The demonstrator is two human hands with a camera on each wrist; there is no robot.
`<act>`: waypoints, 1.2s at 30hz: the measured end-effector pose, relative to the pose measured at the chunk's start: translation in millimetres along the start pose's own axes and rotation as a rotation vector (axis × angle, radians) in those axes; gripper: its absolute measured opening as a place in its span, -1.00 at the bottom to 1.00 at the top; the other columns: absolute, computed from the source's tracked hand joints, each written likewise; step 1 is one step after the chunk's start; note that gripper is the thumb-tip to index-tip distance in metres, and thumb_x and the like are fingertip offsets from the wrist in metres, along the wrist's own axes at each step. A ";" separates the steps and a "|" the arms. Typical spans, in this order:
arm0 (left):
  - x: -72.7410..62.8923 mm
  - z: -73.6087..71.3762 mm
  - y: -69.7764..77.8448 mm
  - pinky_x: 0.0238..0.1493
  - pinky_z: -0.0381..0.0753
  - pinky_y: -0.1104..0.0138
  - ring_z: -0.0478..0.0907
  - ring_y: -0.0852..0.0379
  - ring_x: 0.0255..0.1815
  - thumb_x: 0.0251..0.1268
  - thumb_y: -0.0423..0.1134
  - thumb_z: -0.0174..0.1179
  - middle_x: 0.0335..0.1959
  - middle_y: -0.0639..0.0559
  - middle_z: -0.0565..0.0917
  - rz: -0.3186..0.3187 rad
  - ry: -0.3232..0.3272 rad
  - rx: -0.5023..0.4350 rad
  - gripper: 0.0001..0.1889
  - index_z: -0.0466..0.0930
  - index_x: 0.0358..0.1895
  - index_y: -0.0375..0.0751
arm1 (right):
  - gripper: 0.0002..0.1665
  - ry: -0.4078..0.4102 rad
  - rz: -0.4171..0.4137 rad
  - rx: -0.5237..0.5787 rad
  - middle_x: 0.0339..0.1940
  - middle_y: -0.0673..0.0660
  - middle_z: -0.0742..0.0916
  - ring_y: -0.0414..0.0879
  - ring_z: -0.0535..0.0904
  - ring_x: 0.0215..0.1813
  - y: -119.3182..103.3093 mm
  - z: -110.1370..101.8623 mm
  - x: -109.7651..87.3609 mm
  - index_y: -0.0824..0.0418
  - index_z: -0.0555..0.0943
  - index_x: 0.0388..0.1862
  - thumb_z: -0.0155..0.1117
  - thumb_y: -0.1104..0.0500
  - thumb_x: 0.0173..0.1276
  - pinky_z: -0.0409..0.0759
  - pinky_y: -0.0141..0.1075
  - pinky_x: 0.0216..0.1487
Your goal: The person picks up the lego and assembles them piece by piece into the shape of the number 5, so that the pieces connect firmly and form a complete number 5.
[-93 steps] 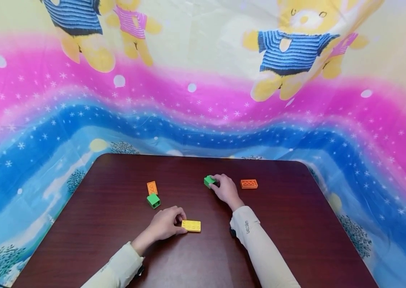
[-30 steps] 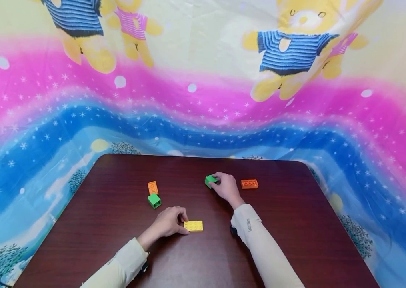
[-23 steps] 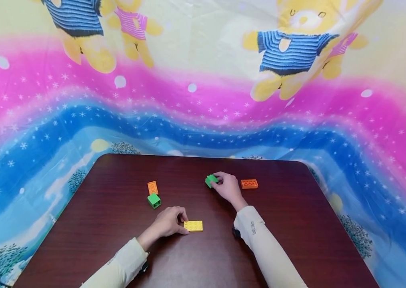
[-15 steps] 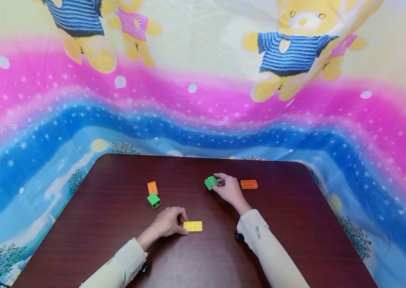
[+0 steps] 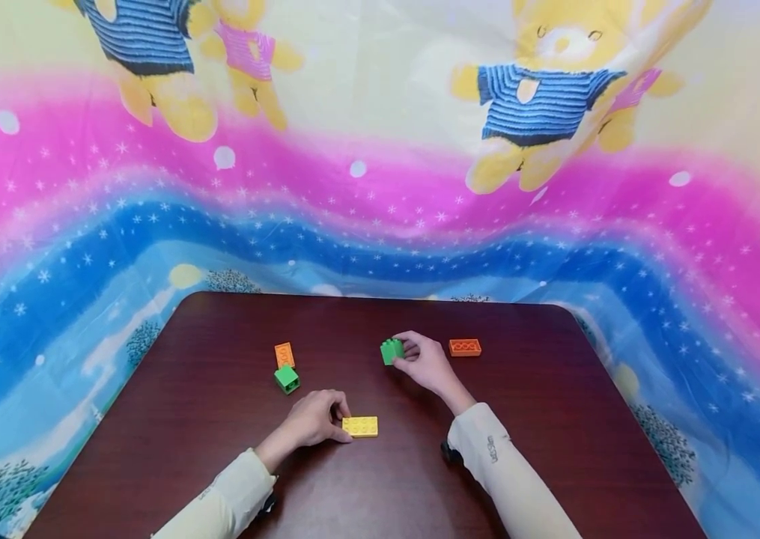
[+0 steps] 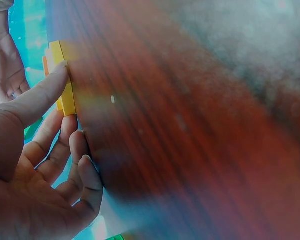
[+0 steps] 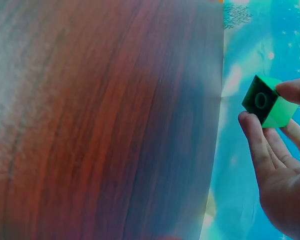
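In the head view, my left hand [image 5: 315, 419] pinches the left end of a yellow toy building brick [image 5: 360, 427] lying studs up on the table. The left wrist view shows the thumb on one long side of that yellow brick [image 6: 68, 97]. Farther back, my right hand [image 5: 425, 364] holds a green building brick [image 5: 391, 352] between thumb and fingers, studs partly showing. From the right wrist, the hollow underside of this green brick [image 7: 260, 100] is visible, with a round tube inside.
Left of centre, a second green brick [image 5: 287, 379] lies on its side against an orange brick [image 5: 284, 354] turned underside up. Another orange brick [image 5: 465, 347], also underside up, is right of my right hand. Beyond the dark wooden table [image 5: 555, 419] hangs a printed curtain [image 5: 366, 224].
The green brick in my right hand has been tilted and turned, and my right forearm has swung to the right. My left hand keeps its hold on the yellow brick.
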State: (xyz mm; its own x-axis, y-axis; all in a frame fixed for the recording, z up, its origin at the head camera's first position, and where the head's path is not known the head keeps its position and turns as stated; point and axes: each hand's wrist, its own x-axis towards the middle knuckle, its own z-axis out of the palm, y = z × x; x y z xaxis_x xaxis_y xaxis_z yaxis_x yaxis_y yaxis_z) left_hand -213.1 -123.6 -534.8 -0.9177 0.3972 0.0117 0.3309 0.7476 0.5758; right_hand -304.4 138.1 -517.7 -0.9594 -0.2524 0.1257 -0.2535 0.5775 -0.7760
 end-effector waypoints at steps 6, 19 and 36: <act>-1.2 -0.7 1.6 -0.31 0.45 0.32 0.48 0.32 -0.40 -0.16 -0.09 0.71 -0.39 0.21 0.65 0.002 -0.001 -0.015 -0.65 0.66 -0.38 0.06 | -0.50 -0.036 -0.008 -0.001 -0.05 0.05 0.75 -0.08 0.69 -0.05 -1.7 -2.2 -6.7 0.03 0.65 0.22 0.54 0.18 0.31 0.71 -0.10 0.09; -1.7 -1.0 4.0 -0.34 0.42 0.33 0.47 0.35 -0.40 -0.16 -0.09 0.70 -0.40 0.22 0.65 0.002 0.010 -0.007 -0.65 0.67 -0.38 0.06 | -0.51 -0.100 0.016 0.029 -0.05 0.02 0.75 -0.07 0.70 -0.05 -6.0 -3.9 -23.1 0.00 0.63 0.13 0.56 0.27 0.26 0.72 -0.10 0.08; -1.8 -1.7 6.6 -0.32 0.40 0.31 0.46 0.34 -0.39 -0.15 -0.09 0.70 -0.39 0.20 0.65 -0.008 0.010 -0.017 -0.66 0.67 -0.37 0.06 | -0.49 -0.196 -0.025 -0.005 -0.04 0.03 0.73 -0.06 0.71 -0.02 -13.2 -3.6 -42.2 0.03 0.63 0.18 0.54 0.29 0.27 0.73 -0.11 0.08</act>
State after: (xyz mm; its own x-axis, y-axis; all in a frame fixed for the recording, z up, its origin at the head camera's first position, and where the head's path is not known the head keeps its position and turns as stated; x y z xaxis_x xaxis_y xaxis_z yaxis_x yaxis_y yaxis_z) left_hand -209.6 -120.3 -529.6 -0.9225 0.3857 0.0153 0.3197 0.7414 0.5901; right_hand -260.9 143.9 -510.6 -0.9105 -0.4130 0.0215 -0.2779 0.5725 -0.7714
